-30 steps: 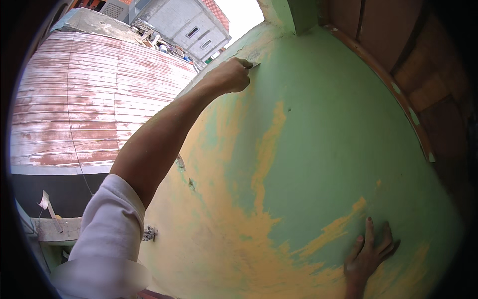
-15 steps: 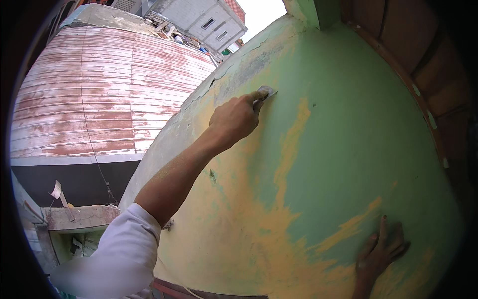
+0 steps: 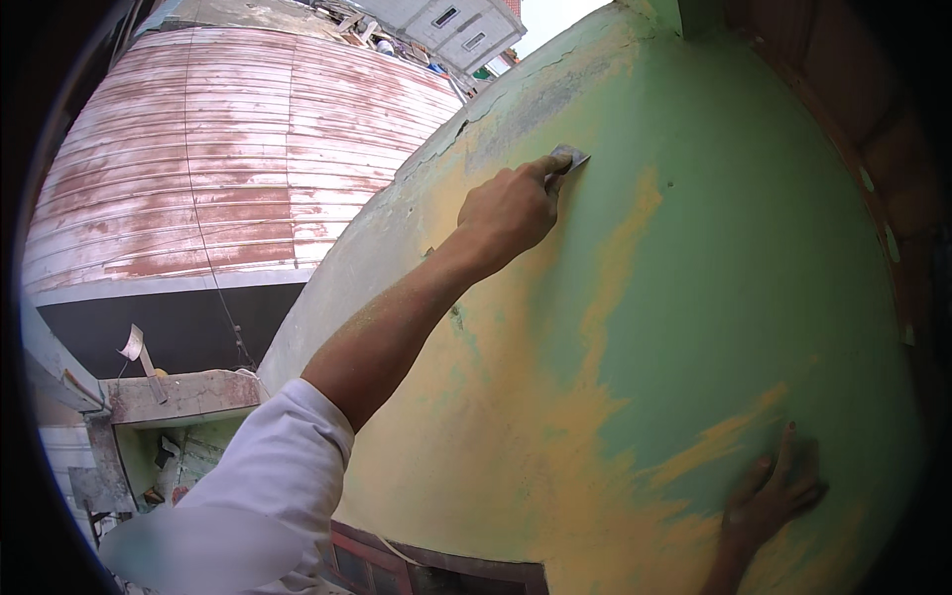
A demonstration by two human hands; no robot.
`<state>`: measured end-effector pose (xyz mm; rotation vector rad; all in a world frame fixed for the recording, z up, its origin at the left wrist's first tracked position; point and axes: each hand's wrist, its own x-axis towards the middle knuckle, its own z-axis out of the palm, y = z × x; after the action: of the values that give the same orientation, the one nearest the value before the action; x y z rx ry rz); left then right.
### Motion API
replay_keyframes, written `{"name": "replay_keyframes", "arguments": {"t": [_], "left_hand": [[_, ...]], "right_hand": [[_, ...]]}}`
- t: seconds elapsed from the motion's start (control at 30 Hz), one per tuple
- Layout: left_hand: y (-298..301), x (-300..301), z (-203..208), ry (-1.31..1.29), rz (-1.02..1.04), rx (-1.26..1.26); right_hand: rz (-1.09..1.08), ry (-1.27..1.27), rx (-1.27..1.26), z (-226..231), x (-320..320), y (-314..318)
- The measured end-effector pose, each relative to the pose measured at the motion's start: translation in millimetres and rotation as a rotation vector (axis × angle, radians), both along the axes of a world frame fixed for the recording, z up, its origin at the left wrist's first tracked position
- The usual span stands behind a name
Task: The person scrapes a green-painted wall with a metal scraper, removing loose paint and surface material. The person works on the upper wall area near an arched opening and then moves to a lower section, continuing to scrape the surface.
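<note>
My left hand (image 3: 511,208) is closed around a small flat metal scraper (image 3: 572,156), index finger stretched along it. The blade lies against the upper part of a wall (image 3: 734,258), beside a patch stripped to grey. Green paint covers the wall's right side; to the left and below, yellowish paint shows in streaks and broad areas. At the lower right, my right hand (image 3: 775,491) rests on the green paint with its fingers spread, holding nothing. Dust specks the left forearm.
Beyond the wall's left edge lies a rusty, white-streaked corrugated roof (image 3: 238,149), with a grey building (image 3: 451,30) behind it. A dark window frame (image 3: 446,575) sits below the wall. At lower left is a concrete ledge (image 3: 188,395); dark boards (image 3: 843,89) run along the upper right.
The view has shifted, so the wall and roof appear farther right and higher. The scraper stays at nearly the same spot on the wall, and my right hand keeps its place.
</note>
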<state>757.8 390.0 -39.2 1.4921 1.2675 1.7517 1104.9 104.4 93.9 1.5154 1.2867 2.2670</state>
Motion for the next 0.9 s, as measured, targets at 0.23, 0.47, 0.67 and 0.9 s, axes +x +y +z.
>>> {"name": "replay_keyframes", "arguments": {"t": [0.23,0.47,0.67,0.9], "left_hand": [[-71.7,44.1,-97.2,0.127,-0.194,-0.217],[-36.9,15.5,-54.7,0.089,-0.108,-0.126],[-58.7,38.3,-62.9,0.038,-0.122,-0.169],[-96.3,26.9,-65.9,0.205,-0.267,-0.291]], "right_hand": [[-0.029,0.027,-0.010,2.7,-2.6,-1.6],[0.016,-0.040,0.028,10.1,14.1,2.3],[0.037,-0.041,-0.006,22.8,5.3,3.6],[0.024,-0.060,0.023,21.0,9.5,1.7]]}}
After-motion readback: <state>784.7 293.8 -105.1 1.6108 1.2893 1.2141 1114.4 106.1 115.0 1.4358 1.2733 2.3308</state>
